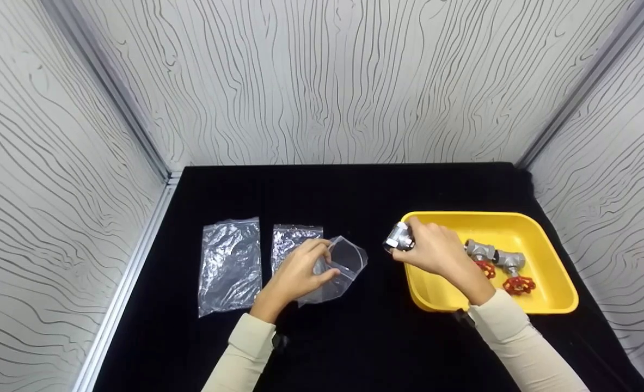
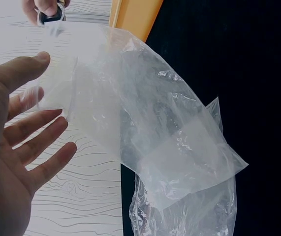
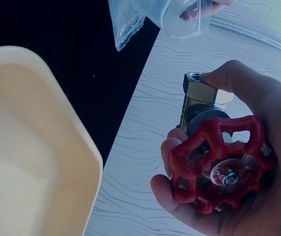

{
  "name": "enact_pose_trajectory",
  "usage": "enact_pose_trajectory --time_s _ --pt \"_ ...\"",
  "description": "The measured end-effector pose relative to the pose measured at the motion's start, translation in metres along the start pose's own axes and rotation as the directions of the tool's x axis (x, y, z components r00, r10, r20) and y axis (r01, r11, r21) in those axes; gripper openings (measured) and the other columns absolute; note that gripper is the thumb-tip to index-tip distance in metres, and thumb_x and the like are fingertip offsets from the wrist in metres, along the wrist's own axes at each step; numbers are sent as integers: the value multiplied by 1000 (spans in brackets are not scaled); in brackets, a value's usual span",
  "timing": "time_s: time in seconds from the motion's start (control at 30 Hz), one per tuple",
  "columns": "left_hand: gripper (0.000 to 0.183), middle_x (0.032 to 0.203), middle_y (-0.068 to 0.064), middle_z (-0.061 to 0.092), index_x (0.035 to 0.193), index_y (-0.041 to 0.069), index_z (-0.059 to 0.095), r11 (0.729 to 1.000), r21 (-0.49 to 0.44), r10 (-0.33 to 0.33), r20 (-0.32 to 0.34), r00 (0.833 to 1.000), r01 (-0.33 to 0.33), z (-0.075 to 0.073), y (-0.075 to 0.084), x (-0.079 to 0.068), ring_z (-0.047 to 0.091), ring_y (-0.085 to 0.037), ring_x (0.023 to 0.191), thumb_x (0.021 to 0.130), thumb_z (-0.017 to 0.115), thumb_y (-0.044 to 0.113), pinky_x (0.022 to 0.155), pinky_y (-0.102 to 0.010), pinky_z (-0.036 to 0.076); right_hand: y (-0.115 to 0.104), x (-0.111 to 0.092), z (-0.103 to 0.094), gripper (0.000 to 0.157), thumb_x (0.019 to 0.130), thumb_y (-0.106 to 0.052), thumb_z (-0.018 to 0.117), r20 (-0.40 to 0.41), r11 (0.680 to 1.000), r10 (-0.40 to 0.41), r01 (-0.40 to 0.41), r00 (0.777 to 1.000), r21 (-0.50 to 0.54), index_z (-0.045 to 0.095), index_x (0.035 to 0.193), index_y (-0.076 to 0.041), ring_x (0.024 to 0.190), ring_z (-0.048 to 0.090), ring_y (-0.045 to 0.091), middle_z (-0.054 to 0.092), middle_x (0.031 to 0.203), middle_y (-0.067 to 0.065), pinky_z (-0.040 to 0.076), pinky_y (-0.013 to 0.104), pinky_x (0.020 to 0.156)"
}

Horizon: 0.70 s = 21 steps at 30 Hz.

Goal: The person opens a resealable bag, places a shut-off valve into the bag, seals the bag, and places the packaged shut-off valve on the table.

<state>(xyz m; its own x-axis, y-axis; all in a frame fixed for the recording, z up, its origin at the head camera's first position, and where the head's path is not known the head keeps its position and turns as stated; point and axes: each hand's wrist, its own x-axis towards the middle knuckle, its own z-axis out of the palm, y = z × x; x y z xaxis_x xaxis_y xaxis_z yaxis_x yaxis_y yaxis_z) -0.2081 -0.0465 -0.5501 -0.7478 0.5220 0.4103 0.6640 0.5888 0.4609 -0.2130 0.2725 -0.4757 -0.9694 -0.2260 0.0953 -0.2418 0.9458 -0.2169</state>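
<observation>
Gap between bag (image 1: pixel 342 279), valve (image 1: pixel 399 237); tub rim (image 1: pixel 479 214) blocks right.

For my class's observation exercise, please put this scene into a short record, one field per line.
Right hand: grips a red-wheeled metal valve
Left hand: touches the open mouth of a clear bag
Yellow tray: holds two more valves, also red-wheeled
Other bags: two, on the black surface, one partly covered

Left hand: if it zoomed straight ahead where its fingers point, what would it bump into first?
Most likely the clear plastic bag: its open mouth is right at the left hand. Depth is unclear, so it might slip inside or push the plastic.
</observation>
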Motion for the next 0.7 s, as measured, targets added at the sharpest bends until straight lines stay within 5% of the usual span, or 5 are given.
enact_pose_trajectory --time_s 0.7 --pt "26 134 -8 71 103 13 69 999 -9 -35 49 998 36 0 4 1 69 -23 120 93 83 31 105 -36 59 -24 7 4 57 74 -50 82 -13 998 -58 59 998 34 63 111 -11 60 55 21 62 73 2 45 37 51"
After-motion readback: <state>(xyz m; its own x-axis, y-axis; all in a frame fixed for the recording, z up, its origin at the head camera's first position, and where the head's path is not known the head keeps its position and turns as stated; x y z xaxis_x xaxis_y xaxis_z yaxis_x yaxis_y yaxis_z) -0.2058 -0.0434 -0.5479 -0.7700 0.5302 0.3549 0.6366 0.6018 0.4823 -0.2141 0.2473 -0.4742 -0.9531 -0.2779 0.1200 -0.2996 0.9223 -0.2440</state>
